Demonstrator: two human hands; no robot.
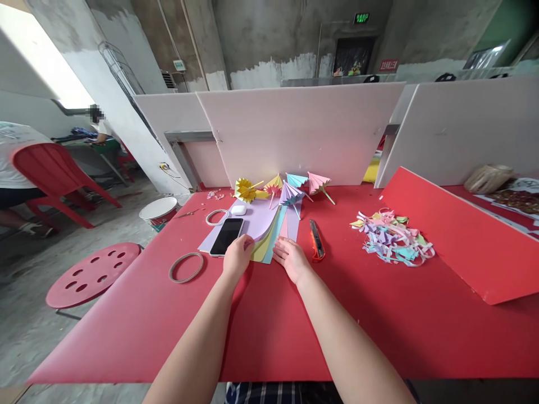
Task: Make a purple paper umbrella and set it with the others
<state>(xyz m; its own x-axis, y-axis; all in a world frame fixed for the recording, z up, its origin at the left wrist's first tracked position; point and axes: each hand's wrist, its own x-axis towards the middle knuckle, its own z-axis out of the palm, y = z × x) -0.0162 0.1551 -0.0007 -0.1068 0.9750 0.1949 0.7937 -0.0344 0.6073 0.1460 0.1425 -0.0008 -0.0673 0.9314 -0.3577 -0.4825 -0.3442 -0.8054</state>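
Note:
Coloured paper sheets (256, 220), purple, green, blue and pink, lie fanned on the red table (269, 325). At their lower left edge is my left hand (238, 255), fingers curled together beside a black phone (226, 237); what its fingertips hold, if anything, is too small to make out. My right hand (290, 257) rests by the right side of the sheets with its fingers spread, holding nothing. Just right of it lies an orange and black utility knife (317, 241). Behind the sheets stand small folded paper umbrellas (290, 193) and a yellow paper flower (245, 191).
Tape rolls (186, 268) and a white case (238, 210) lie at the left. Shredded paper strips (393, 238) and a leaning red board (467, 241) are at the right. White panels (298, 134) close off the back. A red stool (92, 275) and a seated person are at the left.

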